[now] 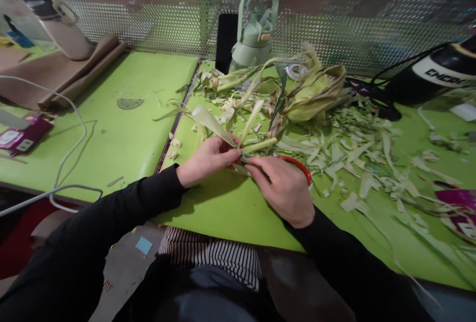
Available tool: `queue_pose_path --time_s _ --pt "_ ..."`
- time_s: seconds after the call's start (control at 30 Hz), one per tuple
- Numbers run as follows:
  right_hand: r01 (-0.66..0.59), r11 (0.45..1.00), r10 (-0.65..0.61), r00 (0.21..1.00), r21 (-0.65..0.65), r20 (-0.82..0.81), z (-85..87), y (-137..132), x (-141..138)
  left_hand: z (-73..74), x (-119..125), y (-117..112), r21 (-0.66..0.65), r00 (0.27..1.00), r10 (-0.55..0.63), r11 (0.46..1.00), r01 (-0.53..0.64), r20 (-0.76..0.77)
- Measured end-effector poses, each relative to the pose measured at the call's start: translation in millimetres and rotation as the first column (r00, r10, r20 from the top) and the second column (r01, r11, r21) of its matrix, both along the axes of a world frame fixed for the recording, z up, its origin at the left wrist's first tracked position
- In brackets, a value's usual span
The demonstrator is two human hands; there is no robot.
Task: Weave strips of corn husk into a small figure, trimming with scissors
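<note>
Husk strip (pixel 260 146), fibrous, tapered, in left hand (pixel 206 161)

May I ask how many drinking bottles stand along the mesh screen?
2. A green bottle stands at the back middle; a beige bottle stands far left. The black thing far right may be another.
</note>
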State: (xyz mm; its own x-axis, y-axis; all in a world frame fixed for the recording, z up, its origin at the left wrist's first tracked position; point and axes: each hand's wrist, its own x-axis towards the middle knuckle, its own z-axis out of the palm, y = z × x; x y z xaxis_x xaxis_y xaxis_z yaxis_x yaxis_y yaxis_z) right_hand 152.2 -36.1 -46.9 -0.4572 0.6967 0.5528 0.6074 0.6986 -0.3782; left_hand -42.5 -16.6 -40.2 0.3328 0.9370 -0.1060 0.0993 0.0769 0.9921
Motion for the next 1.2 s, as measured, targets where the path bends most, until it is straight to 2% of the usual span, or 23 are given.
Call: queue_pose_path --time_s 0.03,0.1,0.17,0.27,0.37,0.5,0.57,0.63,0.7,0.73,0.8,0.9,0.97,1.03,1.13,1.2 --pt "-0.017 0.989 0.005 0.996 0.145 0.086 0.8 -0.8 0.1 0.5 -0.6 -0.3 0.051 0.993 -0.016 0.998 0.022 -0.12" --pt "-0.055 0.948 -0.005 0.982 0.312 0.189 3.1 -1.3 0.4 3.0 -2.0 -2.1 0.158 0.938 -0.055 0.981 0.116 -0.342" --pt "-0.058 0.937 -0.015 0.979 0.345 0.206 4.9 -0.3 0.8 6.4 -3.7 -4.2 0.218 0.865 -0.099 0.948 0.233 -0.492" --pt "-0.032 0.963 -0.016 0.984 0.268 0.176 3.5 2.5 0.7 10.3 -5.9 -5.8 0.235 0.788 -0.159 0.903 0.36 -0.595" --pt "-0.008 0.99 -0.014 0.987 0.139 0.158 -0.2 4.1 -0.1 12.1 -6.7 -6.4 0.27 0.766 -0.166 0.872 0.408 -0.621" --pt "0.064 0.991 -0.06 0.997 -0.114 0.043 0.3 4.6 -0.4 12.4 -5.7 -8.1 0.283 0.802 -0.162 0.88 0.381 -0.576" --pt "0.079 0.954 -0.102 0.993 -0.289 -0.066 2.4 6.3 1.1 11.8 -5.1 -8.7 0.259 0.848 -0.204 0.894 0.365 -0.489" --pt "0.037 0.891 -0.134 0.974 -0.453 -0.185 3.9 9.2 3.8 10.8 -4.9 -8.3 0.2 0.906 -0.26 0.92 0.337 -0.334" --pt "-0.016 0.847 -0.16 0.945 -0.531 -0.285 4.1 12.0 6.7 10.1 -5.2 -6.9 0.113 0.947 -0.282 0.947 0.3 -0.153" --pt "-0.026 0.847 -0.175 0.93 -0.532 -0.323 3.8 12.7 7.7 9.9 -5.5 -5.9 0.073 0.958 -0.275 0.957 0.281 -0.08" --pt "-0.01 0.88 -0.19 0.909 -0.474 -0.371 3.3 11.7 8.5 9.7 -6.4 -3.6 0.017 0.97 -0.242 0.97 0.242 -0.004" --pt "0.004 0.937 -0.147 0.911 -0.349 -0.385 3.9 5.6 6.5 8.4 -6.8 -0.8 -0.022 0.979 -0.2 0.98 0.199 -0.044" --pt "-0.014 0.954 -0.103 0.923 -0.301 -0.371 5.0 1.4 4.2 6.4 -5.7 -0.8 -0.002 0.974 -0.184 0.983 0.185 -0.129" --pt "-0.037 0.958 -0.07 0.931 -0.283 -0.359 5.8 -1.2 1.4 4.4 -3.2 -2.9 0.095 0.953 -0.133 0.982 0.164 -0.271" --pt "-0.063 0.953 -0.055 0.926 -0.296 -0.375 5.1 -2.6 -3.2 3.8 2.2 -9.2 0.279 0.867 -0.017 0.944 0.178 -0.498" --pt "-0.076 0.944 -0.065 0.912 -0.322 -0.406 3.8 -3.4 -5.9 5.0 5.5 -13.6 0.334 0.818 -0.001 0.913 0.236 -0.575"
